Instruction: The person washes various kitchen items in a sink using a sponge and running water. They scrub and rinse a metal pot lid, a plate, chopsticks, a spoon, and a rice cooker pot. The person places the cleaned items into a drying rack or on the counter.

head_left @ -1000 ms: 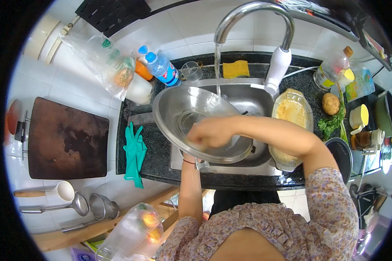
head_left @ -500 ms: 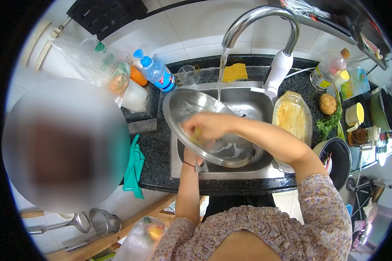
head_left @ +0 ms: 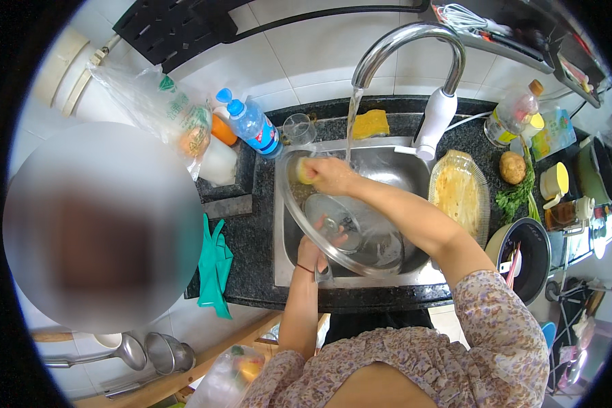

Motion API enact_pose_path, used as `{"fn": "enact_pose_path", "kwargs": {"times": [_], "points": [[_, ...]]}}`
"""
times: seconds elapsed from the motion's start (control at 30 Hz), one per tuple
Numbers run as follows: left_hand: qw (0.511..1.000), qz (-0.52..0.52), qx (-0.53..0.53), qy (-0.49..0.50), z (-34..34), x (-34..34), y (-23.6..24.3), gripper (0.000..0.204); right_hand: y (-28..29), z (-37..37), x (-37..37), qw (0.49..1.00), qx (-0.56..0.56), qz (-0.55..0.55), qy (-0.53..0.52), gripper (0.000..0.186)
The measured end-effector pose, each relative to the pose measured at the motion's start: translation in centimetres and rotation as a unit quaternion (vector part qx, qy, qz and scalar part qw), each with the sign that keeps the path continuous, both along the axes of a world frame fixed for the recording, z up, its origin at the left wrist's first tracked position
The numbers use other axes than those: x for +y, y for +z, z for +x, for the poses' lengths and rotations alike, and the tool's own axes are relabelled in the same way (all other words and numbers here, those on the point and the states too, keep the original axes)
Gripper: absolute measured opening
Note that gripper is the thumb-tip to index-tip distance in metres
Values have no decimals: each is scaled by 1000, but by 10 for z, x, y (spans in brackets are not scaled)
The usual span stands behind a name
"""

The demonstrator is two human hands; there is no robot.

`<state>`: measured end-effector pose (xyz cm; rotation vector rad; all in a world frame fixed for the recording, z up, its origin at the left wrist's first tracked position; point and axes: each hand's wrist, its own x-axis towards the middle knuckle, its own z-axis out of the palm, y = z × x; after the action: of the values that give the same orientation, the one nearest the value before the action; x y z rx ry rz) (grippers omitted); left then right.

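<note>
My left hand (head_left: 311, 253) grips the lower left of a wide metal bowl (head_left: 374, 241), which is tilted in the steel sink (head_left: 404, 166); part of that hand is hidden by the rim. My right hand (head_left: 330, 175) holds a yellow sponge (head_left: 305, 171) against the inside of the bowl's upper left. Water runs from the tall faucet (head_left: 434, 119) just behind my right hand. A glass dish (head_left: 459, 194) with yellow residue lies right of the sink.
Behind the sink are a blue bottle (head_left: 258, 132), a glass (head_left: 299, 129) and another sponge (head_left: 370, 124). Green gloves (head_left: 214, 265) lie left. Right are a potato (head_left: 512, 167), greens (head_left: 510, 200) and a pot (head_left: 537, 258). A blurred circle covers the far left.
My right hand with its sponge has moved from the bowl's middle up to its upper left. The bowl has shifted lower and is tilted differently.
</note>
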<state>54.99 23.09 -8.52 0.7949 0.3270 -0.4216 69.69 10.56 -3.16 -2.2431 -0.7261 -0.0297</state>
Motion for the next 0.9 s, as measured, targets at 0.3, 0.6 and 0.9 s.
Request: {"fn": "enact_pose_path", "kwargs": {"times": [0.3, 0.6, 0.9], "points": [[983, 36, 150, 98, 0, 18, -26, 78, 91, -38, -42, 769, 540, 266, 216, 28], [983, -27, 137, 118, 8, -18, 16, 83, 105, -49, -52, 890, 402, 51, 207, 58], [979, 194, 62, 3, 18, -4, 38, 67, 123, -32, -74, 979, 101, -95, 148, 31]]}}
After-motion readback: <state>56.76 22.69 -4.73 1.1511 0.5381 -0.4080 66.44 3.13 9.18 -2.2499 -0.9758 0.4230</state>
